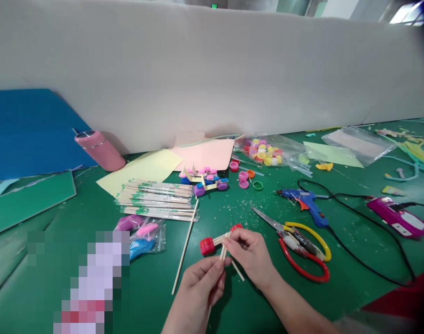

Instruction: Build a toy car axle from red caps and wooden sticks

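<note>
Pale wooden sticks [223, 253] are being held over the counter [215, 208] beside a ribbed red piece [207, 246]: the left hand [205, 280] is pinching their near part in its grip, the right hand [250, 254] is pinching their far part. Scissors [291, 239] are lying to the right.

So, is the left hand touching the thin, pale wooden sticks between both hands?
Touching: head view shows the left hand pinching the sticks between thumb and fingers.
</note>
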A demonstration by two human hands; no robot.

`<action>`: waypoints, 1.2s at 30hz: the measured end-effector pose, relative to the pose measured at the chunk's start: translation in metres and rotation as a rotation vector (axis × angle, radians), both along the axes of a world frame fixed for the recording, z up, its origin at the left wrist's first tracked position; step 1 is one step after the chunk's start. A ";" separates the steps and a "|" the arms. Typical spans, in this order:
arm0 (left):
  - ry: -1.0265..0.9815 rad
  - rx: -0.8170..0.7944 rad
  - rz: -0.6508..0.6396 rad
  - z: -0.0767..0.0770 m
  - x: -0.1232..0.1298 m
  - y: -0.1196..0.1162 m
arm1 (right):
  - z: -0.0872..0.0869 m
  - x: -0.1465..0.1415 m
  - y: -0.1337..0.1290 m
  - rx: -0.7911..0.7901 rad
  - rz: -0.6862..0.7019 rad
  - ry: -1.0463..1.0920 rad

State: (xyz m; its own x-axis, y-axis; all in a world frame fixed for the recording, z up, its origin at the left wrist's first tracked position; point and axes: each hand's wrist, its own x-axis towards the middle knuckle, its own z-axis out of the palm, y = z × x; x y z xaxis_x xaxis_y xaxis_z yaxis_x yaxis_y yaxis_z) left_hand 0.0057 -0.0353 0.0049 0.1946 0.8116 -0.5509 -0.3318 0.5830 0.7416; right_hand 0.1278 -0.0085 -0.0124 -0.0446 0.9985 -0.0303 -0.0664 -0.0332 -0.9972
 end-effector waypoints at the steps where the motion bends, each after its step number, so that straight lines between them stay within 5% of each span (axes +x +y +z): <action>1: -0.008 -0.012 0.006 0.001 0.000 0.000 | 0.000 0.000 0.000 -0.006 -0.002 0.000; 36: 0.041 -0.033 0.003 0.001 0.001 0.000 | -0.004 0.001 0.001 -0.009 -0.030 -0.026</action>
